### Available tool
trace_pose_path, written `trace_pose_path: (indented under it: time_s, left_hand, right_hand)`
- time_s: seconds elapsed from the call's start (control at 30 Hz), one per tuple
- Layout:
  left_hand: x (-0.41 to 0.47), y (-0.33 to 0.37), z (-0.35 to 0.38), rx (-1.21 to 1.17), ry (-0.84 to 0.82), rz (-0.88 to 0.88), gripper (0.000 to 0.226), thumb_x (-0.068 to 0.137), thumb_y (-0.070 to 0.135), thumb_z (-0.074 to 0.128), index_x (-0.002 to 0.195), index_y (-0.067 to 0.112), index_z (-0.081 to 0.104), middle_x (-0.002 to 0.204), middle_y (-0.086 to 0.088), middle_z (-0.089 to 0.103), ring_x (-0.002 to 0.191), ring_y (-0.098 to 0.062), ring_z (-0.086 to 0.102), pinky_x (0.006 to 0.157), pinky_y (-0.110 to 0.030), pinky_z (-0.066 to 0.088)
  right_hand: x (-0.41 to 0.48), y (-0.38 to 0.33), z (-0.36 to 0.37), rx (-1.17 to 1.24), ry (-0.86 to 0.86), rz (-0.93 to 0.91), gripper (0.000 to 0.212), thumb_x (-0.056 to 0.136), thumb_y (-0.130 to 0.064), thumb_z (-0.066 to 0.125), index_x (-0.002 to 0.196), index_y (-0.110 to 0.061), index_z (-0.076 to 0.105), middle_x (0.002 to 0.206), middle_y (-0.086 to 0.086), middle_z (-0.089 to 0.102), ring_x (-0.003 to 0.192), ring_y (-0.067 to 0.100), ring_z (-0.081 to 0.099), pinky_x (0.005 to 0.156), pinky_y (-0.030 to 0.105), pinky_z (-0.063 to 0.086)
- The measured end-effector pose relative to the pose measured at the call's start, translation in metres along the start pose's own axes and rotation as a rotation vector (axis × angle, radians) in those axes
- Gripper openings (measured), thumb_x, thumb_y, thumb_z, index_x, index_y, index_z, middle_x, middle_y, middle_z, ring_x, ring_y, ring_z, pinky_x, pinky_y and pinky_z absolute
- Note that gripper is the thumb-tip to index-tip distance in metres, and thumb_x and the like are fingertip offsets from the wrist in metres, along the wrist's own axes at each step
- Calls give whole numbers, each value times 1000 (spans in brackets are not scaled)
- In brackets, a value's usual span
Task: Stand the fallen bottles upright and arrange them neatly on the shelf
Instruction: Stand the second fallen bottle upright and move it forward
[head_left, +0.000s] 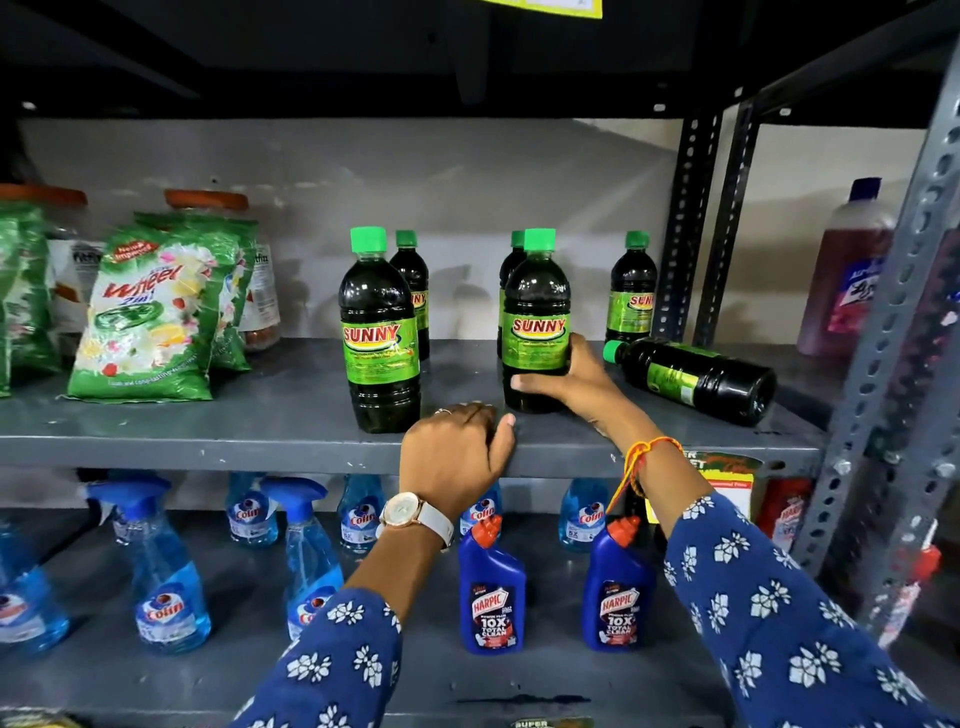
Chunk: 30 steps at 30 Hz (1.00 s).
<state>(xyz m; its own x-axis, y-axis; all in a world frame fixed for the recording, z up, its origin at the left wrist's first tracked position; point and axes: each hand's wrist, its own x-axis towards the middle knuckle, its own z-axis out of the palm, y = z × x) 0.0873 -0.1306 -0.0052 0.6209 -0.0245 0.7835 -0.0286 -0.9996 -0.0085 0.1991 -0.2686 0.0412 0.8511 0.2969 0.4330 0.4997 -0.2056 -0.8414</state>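
Dark Sunny bottles with green caps stand on the grey shelf. My right hand grips the lower half of an upright front bottle. Another upright bottle stands at the front left of it. Three more upright bottles stand behind: one, one mostly hidden, and one at the back right. One bottle lies on its side to the right, its cap pointing left. My left hand rests on the shelf's front edge, holding nothing.
Green Wheel detergent packs and jars fill the shelf's left. A purple cleaner bottle stands beyond the perforated steel uprights at right. The lower shelf holds blue Colin spray bottles and Harpic bottles.
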Motion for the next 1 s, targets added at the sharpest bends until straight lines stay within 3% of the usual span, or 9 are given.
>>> trace_pose_path:
  time_s: [0.1, 0.33, 0.5, 0.6, 0.67, 1.0]
  left_hand:
    - [0, 0, 0, 2, 6, -5, 58, 91, 46, 18, 81, 17, 67, 77, -3, 71, 67, -25, 63, 50, -29, 38]
    - [-1, 2, -4, -34, 19, 5, 54, 90, 42, 22, 81, 15, 68, 78, -6, 72, 65, -26, 64, 52, -30, 43]
    - [0, 3, -5, -39, 52, 13, 43, 87, 34, 31, 75, 14, 67, 72, -6, 71, 59, -28, 63, 47, -28, 43]
    - [1, 3, -5, -27, 79, 13, 39, 86, 32, 34, 72, 16, 67, 67, -4, 69, 54, -25, 61, 44, -25, 41]
    - [1, 3, -6, -21, 89, 13, 38, 85, 31, 34, 72, 17, 67, 66, -3, 69, 52, -23, 61, 43, -23, 40]
    - [0, 7, -8, 6, 80, 9, 40, 85, 31, 34, 75, 16, 70, 66, -6, 70, 50, -26, 62, 42, -24, 42]
  right_hand:
    - [-2, 1, 1, -58, 55, -7, 69, 56, -26, 86, 107, -19, 40, 98, -7, 58, 90, 10, 56, 74, 24, 42]
    - [-7, -5, -1, -167, 73, -35, 58, 57, -30, 83, 105, -21, 53, 99, -2, 62, 93, 17, 58, 80, 30, 46]
    - [-21, -12, -6, -154, 42, -43, 59, 57, -28, 83, 109, -17, 60, 100, 0, 68, 91, 13, 63, 80, 27, 48]
    - [-35, -14, -11, -104, 3, -72, 47, 57, -26, 83, 98, -30, 60, 86, -18, 66, 77, -13, 60, 70, 13, 48]
    - [-44, -16, -13, -99, -8, -94, 43, 58, -25, 83, 92, -35, 58, 83, -26, 62, 73, -21, 56, 62, 3, 43]
    - [-57, -16, -20, -74, -37, -139, 36, 61, -25, 82, 83, -39, 57, 83, -26, 62, 74, -21, 56, 59, -2, 38]
